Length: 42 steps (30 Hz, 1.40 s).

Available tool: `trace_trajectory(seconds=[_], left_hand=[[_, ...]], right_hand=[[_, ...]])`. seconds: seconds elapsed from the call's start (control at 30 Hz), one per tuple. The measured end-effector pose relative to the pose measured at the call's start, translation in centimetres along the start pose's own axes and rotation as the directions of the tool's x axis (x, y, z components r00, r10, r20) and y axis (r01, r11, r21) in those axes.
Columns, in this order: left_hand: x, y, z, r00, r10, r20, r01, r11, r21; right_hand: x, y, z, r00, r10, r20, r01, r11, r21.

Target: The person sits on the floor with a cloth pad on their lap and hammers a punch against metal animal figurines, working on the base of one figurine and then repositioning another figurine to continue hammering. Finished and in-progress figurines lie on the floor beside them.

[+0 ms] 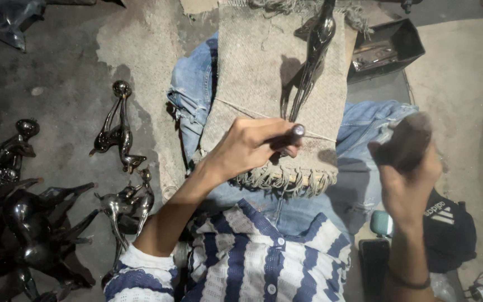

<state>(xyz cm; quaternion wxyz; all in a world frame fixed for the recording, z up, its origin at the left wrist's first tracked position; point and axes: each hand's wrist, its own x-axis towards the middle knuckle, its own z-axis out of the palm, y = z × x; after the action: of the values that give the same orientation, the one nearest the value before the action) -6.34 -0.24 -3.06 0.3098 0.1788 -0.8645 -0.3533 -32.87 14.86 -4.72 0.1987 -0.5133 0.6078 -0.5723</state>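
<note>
Concrete floor point(57, 67); black tray point(389, 47) holds tools; left hand point(252, 146) grips figurine point(314, 50).

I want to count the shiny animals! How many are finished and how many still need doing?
Done, it seems: several glossy dark figurines stand on the floor at the left; the exact count is hard to tell. In hand: the left hand pins a long bird-like figurine on a woven mat, while the blurred right hand holds a dark block. No unfinished pile shows.

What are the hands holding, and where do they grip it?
Left hand grips the dark glossy bird-shaped figurine at its lower end. Right hand clutches a blurred dark object; its kind cannot be told.
</note>
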Motion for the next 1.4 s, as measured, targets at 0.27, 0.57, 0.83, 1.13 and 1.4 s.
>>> trace_trajectory(seconds=[0.27,0.57,0.83,1.13,1.4], left_hand=[[-0.3,-0.6,0.8,0.997,0.067,0.029,-0.067,0.998,-0.003],[-0.1,-0.4,0.2,0.992,0.121,0.042,-0.124,0.990,0.071],[-1.4,2.5,-0.2,0.992,0.083,-0.099,-0.070,0.989,0.128],[-2.6,0.9,3.4,0.948,-0.074,-0.309,0.139,0.971,0.196],[-3.3,1.2,4.6,0.881,0.006,-0.473,0.116,0.967,0.229]], right_hand=[[3.8,-6.0,-0.8,0.954,-0.243,0.176,0.297,0.689,-0.661],[5.1,-7.0,0.0,0.872,-0.435,0.223,0.467,0.606,-0.644],[7.0,-12.1,0.8,0.870,-0.338,0.359,0.490,0.507,-0.709],[9.1,-13.2,0.3,0.861,-0.309,0.405,0.504,0.635,-0.586],[9.9,-16.4,2.1,0.873,-0.318,0.371,0.438,0.845,-0.306]])
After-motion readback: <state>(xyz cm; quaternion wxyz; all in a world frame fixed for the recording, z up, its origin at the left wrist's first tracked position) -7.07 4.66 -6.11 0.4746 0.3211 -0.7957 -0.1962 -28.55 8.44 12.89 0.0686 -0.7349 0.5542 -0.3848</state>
